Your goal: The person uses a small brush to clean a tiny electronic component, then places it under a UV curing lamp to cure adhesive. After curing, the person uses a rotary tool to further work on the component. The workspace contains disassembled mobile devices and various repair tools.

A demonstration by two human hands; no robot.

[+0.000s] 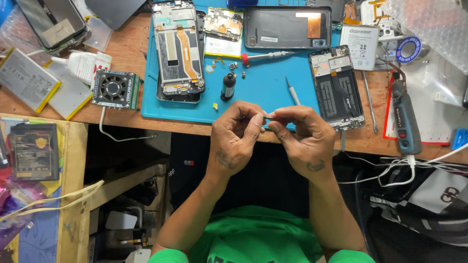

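My left hand (237, 138) and my right hand (304, 139) are held together at the front edge of the blue work mat (263, 83). Their fingertips pinch one tiny pale part (267, 116) between them; it is too small to tell what it is. Just beyond the hands lie a thin white-handled tool (292, 92) and a small black cylinder (227, 86) standing on the mat. An opened phone frame (178, 48) lies at the mat's left, another opened phone (337, 87) at its right.
A red-tipped screwdriver (265, 56), a dark back cover (287, 27) and a circuit board (223, 23) lie further back. A small cooling fan (114, 89) and flat batteries (27, 78) sit left. A blue electric tool (404, 117) and tweezers (369, 100) lie right.
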